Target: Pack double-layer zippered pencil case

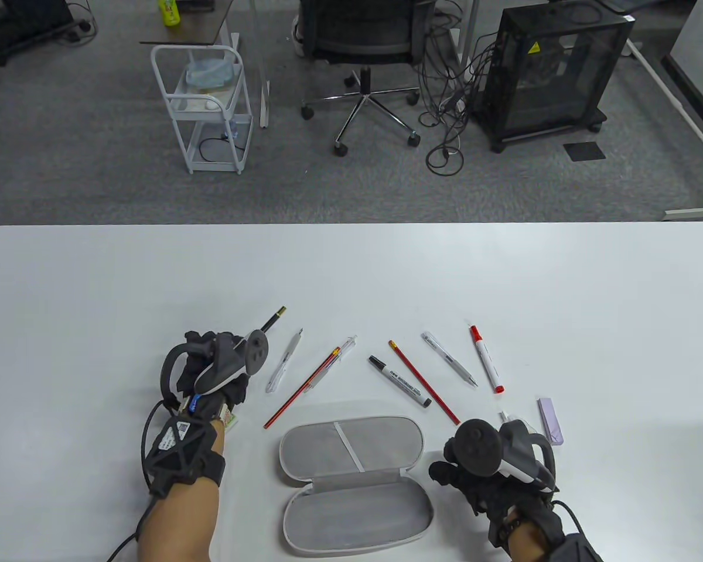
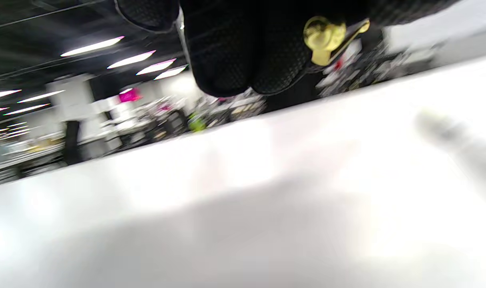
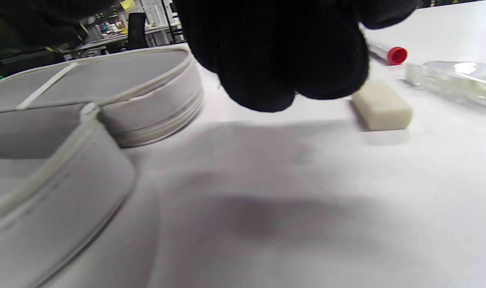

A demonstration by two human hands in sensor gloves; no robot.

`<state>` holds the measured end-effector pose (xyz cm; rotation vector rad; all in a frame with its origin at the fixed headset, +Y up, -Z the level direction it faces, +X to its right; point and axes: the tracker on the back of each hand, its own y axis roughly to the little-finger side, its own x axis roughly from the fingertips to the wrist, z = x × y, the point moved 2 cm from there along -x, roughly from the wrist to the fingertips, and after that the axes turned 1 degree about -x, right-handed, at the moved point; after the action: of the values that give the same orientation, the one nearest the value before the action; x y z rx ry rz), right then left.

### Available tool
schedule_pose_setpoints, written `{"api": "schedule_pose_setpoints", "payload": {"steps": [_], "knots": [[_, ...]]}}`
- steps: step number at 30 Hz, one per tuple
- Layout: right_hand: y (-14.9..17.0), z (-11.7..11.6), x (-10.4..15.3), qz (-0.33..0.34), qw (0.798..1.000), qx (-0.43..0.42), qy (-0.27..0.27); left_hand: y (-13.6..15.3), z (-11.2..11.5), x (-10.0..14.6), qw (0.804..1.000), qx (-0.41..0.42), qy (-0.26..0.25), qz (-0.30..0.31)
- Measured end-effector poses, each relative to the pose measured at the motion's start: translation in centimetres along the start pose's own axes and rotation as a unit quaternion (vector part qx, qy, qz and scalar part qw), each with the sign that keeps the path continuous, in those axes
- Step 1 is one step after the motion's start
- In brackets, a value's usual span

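The pencil case (image 1: 356, 483) lies unzipped and spread flat at the lower centre of the table view, on the white counter (image 1: 94, 281). Both grey halves face up.

The left hand (image 1: 211, 366) sits at lower left, its fingers (image 2: 227, 52) closed around a black pencil (image 1: 274, 317) whose gold-banded end projects toward upper right.

The right hand (image 1: 474, 468) sits at lower right, just beside the case. Its fingers (image 3: 283, 56) are curled together over the counter, gripping nothing visible.

Arrayed above the case:
- white pen (image 1: 283, 369)
- red pencil (image 1: 302, 389)
- black marker (image 1: 399, 381)
- red-capped marker (image 1: 486, 358)

A white eraser (image 3: 382, 106) lies near the right hand.
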<state>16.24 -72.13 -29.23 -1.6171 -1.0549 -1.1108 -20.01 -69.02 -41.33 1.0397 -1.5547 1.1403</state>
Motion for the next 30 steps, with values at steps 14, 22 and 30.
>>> {"api": "schedule_pose_setpoints", "payload": {"steps": [14,22,30], "knots": [[7.1,3.9,1.9,-0.152,0.953,-0.112,0.239,-13.3,-0.3,16.3,0.955,-0.100,-0.041,0.275],[8.4,3.3,0.6,-0.224,0.948,-0.038,0.224,-12.5,-2.0,16.5,0.955,-0.038,-0.073,0.285],[6.9,4.0,-5.9,-0.288,0.944,0.111,0.113,-11.4,-2.4,16.2,0.961,-0.027,-0.077,0.264]]}}
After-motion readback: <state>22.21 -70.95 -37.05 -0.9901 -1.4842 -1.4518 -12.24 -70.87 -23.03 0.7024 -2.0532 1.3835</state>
